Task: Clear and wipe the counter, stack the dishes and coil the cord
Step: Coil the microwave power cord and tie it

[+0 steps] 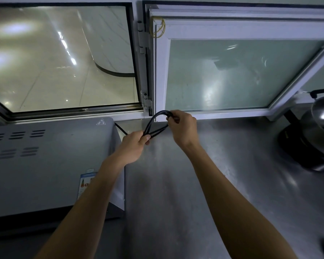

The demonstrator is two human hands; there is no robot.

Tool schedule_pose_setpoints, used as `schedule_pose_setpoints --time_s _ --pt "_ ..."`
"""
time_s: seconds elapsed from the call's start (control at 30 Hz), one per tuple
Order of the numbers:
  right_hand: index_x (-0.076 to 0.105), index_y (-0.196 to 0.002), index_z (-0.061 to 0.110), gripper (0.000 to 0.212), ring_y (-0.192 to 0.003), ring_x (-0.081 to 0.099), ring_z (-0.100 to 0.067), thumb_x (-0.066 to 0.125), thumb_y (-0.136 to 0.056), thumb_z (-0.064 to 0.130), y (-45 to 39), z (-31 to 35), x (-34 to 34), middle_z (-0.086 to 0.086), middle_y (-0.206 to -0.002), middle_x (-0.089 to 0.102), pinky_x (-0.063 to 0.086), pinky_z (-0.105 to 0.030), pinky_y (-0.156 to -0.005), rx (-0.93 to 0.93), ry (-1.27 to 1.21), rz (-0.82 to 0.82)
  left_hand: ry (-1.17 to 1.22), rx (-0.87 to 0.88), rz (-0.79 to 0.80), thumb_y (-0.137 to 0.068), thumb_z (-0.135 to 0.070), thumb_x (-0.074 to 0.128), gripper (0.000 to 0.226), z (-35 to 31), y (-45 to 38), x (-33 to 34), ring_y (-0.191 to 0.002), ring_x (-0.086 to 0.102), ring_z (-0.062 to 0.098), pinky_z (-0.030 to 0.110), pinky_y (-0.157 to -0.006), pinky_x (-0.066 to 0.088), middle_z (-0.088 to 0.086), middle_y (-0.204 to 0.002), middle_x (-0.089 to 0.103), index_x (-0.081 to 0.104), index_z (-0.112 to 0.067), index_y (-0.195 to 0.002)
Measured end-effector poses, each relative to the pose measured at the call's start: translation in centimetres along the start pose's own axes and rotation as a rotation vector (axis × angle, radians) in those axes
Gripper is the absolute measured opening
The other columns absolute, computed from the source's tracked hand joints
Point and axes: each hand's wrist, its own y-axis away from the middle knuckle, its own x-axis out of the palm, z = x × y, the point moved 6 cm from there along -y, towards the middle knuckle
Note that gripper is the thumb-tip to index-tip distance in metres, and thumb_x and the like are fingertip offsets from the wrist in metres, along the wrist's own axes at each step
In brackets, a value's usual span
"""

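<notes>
A black power cord (153, 121) is folded into a loop above the steel counter (223, 174), close to the window sill. My left hand (134, 146) grips the lower end of the loop where several strands meet. My right hand (181, 126) pinches the loop's upper right end. One strand of the cord runs left behind the grey oven (51, 161). The plug is hidden.
The grey oven with vent slots fills the left side of the counter. A dark wok with a metal lid (318, 131) sits at the right edge. A white-framed window (232, 71) stands open right behind the hands.
</notes>
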Motion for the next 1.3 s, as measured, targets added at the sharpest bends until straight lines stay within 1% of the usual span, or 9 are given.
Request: schedule_pose_setpoints --time_s 0.07,0.17,0.4,0.53,0.67,0.8,0.97,1.13,1.3 --pt "0.076 -0.102 0.013 0.024 -0.085 0.068 -0.015 0.057 -0.091 0.004 -0.1 -0.3 0.1 0.001 -0.088 0.074 0.053 -0.023 -0.076 0.002 -0.072 0.015 0.019 -0.003 0.005 -0.102 -0.038 0.044 0.031 0.2 0.0 -0.1 -0.085 0.063 0.025 0.046 -0.083 0.051 -0.001 -0.089 0.07 0.066 -0.02 -0.088" --pt "0.076 -0.102 0.01 0.024 -0.088 0.07 -0.019 0.06 -0.088 -0.002 -0.2 -0.8 0.2 -0.002 -0.09 0.076 0.056 -0.03 -0.083 0.029 -0.276 0.024 0.069 0.023 -0.002 -0.09 -0.049 0.04 0.04 0.0 0.1 -0.4 -0.083 0.063 0.03 0.047 -0.082 0.05 0.006 -0.088 0.07 0.066 -0.019 -0.086" --pt "0.069 -0.103 0.011 0.025 -0.085 0.063 -0.021 0.06 -0.091 -0.009 0.3 -3.5 1.8 -0.012 -0.09 0.072 0.052 -0.028 -0.082 0.243 -0.751 0.057 0.131 0.042 0.02 -0.104 -0.025 0.047 0.032 -0.1 0.2 -0.9 -0.069 0.053 0.011 0.031 -0.067 0.038 -0.001 -0.075 0.062 0.068 -0.012 -0.084" --pt "0.072 -0.095 0.021 0.026 -0.083 0.063 -0.018 0.061 -0.093 -0.002 0.6 -3.3 2.0 -0.009 -0.087 0.071 0.051 -0.028 -0.079 0.212 -0.701 0.041 0.144 0.036 0.019 -0.104 -0.025 0.05 0.031 0.3 0.2 -0.5 -0.068 0.054 0.008 0.029 -0.064 0.038 -0.007 -0.072 0.063 0.068 -0.019 -0.079" --pt "0.071 -0.097 0.019 0.022 -0.072 0.061 -0.011 0.059 -0.095 0.001 0.4 -2.8 1.9 -0.008 -0.084 0.069 0.048 -0.018 -0.068 0.219 -0.707 0.045 0.174 0.053 -0.007 -0.103 -0.022 0.051 0.033 0.1 0.0 -0.3 -0.071 0.056 0.011 0.029 -0.068 0.04 -0.003 -0.073 0.066 0.067 -0.023 -0.074" --pt "0.071 -0.103 0.02 0.018 -0.081 0.06 -0.016 0.059 -0.097 0.008 0.4 -2.6 2.0 -0.008 -0.09 0.068 0.05 -0.026 -0.073 0.234 -0.739 0.098 0.194 0.043 -0.043 -0.102 -0.019 0.052 0.033 0.1 -0.2 -0.5 -0.065 0.055 0.006 0.025 -0.066 0.04 -0.013 -0.063 0.065 0.067 -0.02 -0.073" --pt "0.07 -0.111 0.015 0.018 -0.078 0.062 -0.01 0.068 -0.093 0.016 0.2 -2.7 1.6 -0.001 -0.091 0.071 0.049 -0.025 -0.068 0.246 -0.667 0.06 0.21 0.019 -0.062 -0.102 -0.025 0.054 0.03 0.9 -0.5 -0.3 -0.071 0.06 0.014 0.032 -0.071 0.044 0.007 -0.077 0.071 0.07 -0.015 -0.077" --pt "0.068 -0.117 0.021 0.026 -0.093 0.068 -0.012 0.068 -0.092 0.026 0.1 -2.5 0.7 0.003 -0.104 0.073 0.052 -0.025 -0.076 0.204 -0.546 0.023 0.209 -0.011 -0.086 -0.102 -0.026 0.054 0.031 0.8 -0.5 -0.4 -0.073 0.06 0.016 0.032 -0.068 0.042 0.01 -0.08 0.071 0.071 -0.013 -0.079" --pt "0.065 -0.125 0.018 0.031 -0.096 0.066 -0.005 0.063 -0.094 0.018 -0.2 -0.8 0.1 0.006 -0.109 0.071 0.05 -0.016 -0.082 0.06 -0.304 0.008 0.23 -0.054 -0.124 -0.102 -0.027 0.053 0.033 0.4 -0.3 -0.5 -0.07 0.057 0.017 0.03 -0.063 0.039 0.011 -0.08 0.07 0.072 -0.011 -0.081"
